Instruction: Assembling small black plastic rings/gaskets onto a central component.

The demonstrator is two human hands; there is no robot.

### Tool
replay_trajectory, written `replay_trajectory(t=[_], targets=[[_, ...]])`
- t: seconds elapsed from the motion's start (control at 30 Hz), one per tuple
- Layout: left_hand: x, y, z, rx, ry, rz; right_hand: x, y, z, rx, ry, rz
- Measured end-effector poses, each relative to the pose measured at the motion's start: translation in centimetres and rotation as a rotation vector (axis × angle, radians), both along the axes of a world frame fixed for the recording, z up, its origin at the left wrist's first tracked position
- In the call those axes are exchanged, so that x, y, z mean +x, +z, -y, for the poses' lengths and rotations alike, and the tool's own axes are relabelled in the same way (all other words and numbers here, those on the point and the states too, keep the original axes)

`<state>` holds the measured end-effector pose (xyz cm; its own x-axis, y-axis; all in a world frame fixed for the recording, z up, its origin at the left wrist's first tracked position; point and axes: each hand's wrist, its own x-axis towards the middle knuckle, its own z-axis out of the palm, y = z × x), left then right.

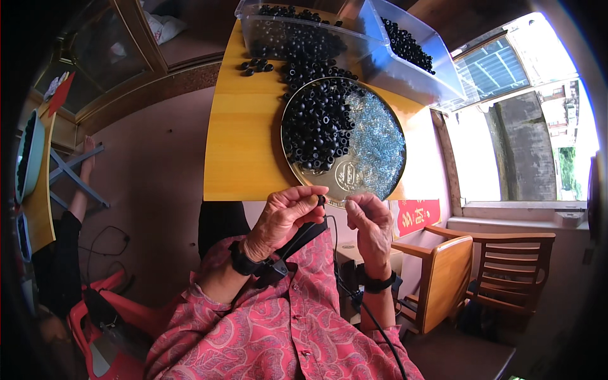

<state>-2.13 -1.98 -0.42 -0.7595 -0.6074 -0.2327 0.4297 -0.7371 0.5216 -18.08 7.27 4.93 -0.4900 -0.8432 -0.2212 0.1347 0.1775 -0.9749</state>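
Note:
My left hand (286,214) pinches a small black cap-like piece (321,200) between thumb and fingertips, just off the table's near edge. A little to its right, my right hand (371,223) is closed in a pinch. Something tiny and pale seems to be at its fingertips, too small to name. Just beyond both hands lies a round metal tray (311,180). Its left half bears a heap of small hollow black pieces (320,130), and its right half a heap of tiny clear bluish pieces (378,142).
The tray rests on a yellow table (237,145). More black pieces spill from a clear plastic bin (304,38) behind it; a second clear bin (437,85) stands to the right. Wooden chairs (453,272) are at right, a red plastic chair (117,304) at left. A black cable (380,326) crosses my right side.

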Motion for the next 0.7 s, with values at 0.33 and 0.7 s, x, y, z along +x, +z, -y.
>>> replay_trajectory(t=[0.33, 0.7], targets=[[0.1, -0.5, 0.0, -0.001, -0.027, -0.06, 1.9, 0.4, 0.3, -0.026, 0.039, -0.025], [0.3, -0.2, 0.0, -0.092, -0.053, 0.015, 1.9, -0.8, 0.5, -0.088, 0.103, -0.337]])
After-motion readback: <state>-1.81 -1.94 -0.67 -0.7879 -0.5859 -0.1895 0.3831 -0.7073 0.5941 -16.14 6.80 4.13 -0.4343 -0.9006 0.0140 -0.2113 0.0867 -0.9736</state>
